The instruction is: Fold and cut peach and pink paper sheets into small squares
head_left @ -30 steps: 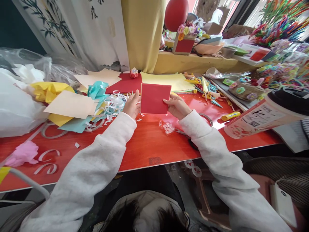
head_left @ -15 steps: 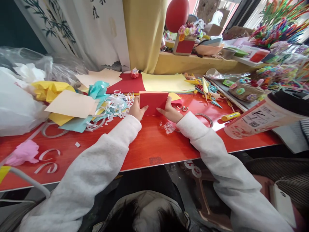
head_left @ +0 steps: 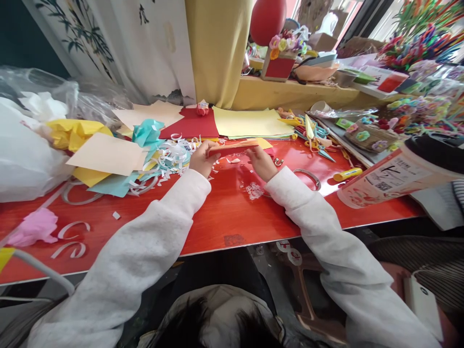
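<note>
Between my hands is a thin stack of red and peach paper (head_left: 234,147), held nearly level so that mostly its near edge shows. My left hand (head_left: 203,159) grips the left end, and my right hand (head_left: 261,162) grips the right end. The stack is raised a little above the red table (head_left: 224,212). Beside my left hand lies a heap of white paper shreds (head_left: 174,157). A yellow paper piece (head_left: 265,143) sits just behind my right fingers. Small clear bits (head_left: 254,190) lie on the table below the stack.
Loose peach paper (head_left: 108,153), crumpled teal paper (head_left: 148,133) and a plastic bag (head_left: 29,154) crowd the left. Yellow sheets (head_left: 250,122) lie at the back. To the right are scissors (head_left: 321,147), a yellow tube (head_left: 347,174), a metal ring (head_left: 308,178) and a large cup (head_left: 395,174).
The paper stack has tilted from showing its broad red face to lying nearly flat, edge towards me. Both hands have turned with it and keep hold of its ends.
</note>
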A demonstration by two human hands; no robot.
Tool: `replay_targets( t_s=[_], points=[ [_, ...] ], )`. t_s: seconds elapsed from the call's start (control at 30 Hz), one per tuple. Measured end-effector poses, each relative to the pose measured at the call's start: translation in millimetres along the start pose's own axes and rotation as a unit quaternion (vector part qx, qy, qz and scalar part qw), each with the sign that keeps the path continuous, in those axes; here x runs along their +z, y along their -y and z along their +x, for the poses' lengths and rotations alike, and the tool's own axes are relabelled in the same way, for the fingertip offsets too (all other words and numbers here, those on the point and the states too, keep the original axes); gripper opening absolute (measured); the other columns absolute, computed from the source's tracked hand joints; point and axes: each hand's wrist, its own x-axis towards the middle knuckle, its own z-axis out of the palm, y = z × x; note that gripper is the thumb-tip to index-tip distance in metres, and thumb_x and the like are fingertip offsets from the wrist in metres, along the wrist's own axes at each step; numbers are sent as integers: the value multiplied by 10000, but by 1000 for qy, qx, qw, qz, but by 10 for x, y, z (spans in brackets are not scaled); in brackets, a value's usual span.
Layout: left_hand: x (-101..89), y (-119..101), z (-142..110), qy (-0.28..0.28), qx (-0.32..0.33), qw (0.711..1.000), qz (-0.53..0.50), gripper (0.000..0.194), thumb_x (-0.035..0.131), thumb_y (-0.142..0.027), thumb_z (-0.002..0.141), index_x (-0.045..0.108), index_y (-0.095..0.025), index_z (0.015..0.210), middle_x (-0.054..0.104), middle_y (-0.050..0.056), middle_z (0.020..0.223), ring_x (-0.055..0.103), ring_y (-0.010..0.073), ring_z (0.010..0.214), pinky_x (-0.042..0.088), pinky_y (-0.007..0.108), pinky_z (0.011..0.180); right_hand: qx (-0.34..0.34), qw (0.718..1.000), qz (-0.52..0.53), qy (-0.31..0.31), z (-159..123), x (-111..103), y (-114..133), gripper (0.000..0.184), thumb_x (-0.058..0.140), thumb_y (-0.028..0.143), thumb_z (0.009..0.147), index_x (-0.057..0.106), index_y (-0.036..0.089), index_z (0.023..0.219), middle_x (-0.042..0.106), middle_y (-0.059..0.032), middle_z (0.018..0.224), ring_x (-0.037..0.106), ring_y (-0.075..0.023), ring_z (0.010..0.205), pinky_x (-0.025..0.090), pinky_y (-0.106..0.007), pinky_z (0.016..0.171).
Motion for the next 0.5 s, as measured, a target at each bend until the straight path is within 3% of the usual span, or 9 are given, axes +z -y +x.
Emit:
replay_targets(
  t_s=[0.1, 0.17, 0.23, 0.33, 0.43, 0.5],
  points=[
    [-11, -115, -30, 17, 46, 999, -3, 41, 531, -185, 747, 547, -223, 754, 678, 2, 893, 622, 203, 943, 462, 391, 880, 75, 995, 53, 29, -29, -78, 123, 490, 355, 602, 832, 538, 184, 1009, 641, -111, 962, 636, -223, 791, 546, -460, 738],
    [-4, -152, -55, 46, 69, 996, 8, 123, 494, -128, 744, 563, -224, 711, 692, -3, 895, 614, 199, 986, 418, 402, 948, 107, 989, 85, 63, -57, -96, 193, 498, 441, 605, 796, 591, 141, 896, 668, -128, 841, 644, -225, 700, 561, -431, 672],
    [1, -159, -68, 67, 83, 994, 23, 171, 493, -89, 731, 584, -222, 675, 698, -3, 907, 584, 200, 1059, 303, 410, 1055, 116, 985, 110, 72, -75, -89, 225, 378, 607, 494, 732, 602, 126, 818, 678, -119, 779, 647, -218, 686, 560, -394, 682],
    [-16, -153, -46, 22, 109, 993, 37, 198, 496, -107, 763, 626, -217, 864, 638, 22, 1124, 452, 194, 1223, 185, 375, 1114, 95, 984, 145, 43, -79, -60, 209, 292, 700, 322, 657, 587, 137, 853, 690, -92, 841, 655, -206, 749, 543, -361, 752],
    [-30, -156, 1, -49, 78, 996, -6, 332, 504, -214, 815, 497, -203, 1147, 522, 78, 1286, 426, 205, 1247, 278, 370, 1070, 48, 983, 179, 6, -71, -15, 175, 354, 674, 325, 671, 540, 183, 966, 672, -55, 996, 642, -193, 878, 515, -348, 837],
    [-16, -151, 21, -37, 11, 997, -60, 435, 579, -263, 772, 433, -194, 1176, 517, 110, 1278, 465, 233, 1214, 348, 388, 1020, -5, 981, 195, 4, -62, 25, 154, 395, 657, 370, 687, 508, 208, 1015, 648, -44, 1066, 618, -199, 964, 494, -360, 881]
  ],
)
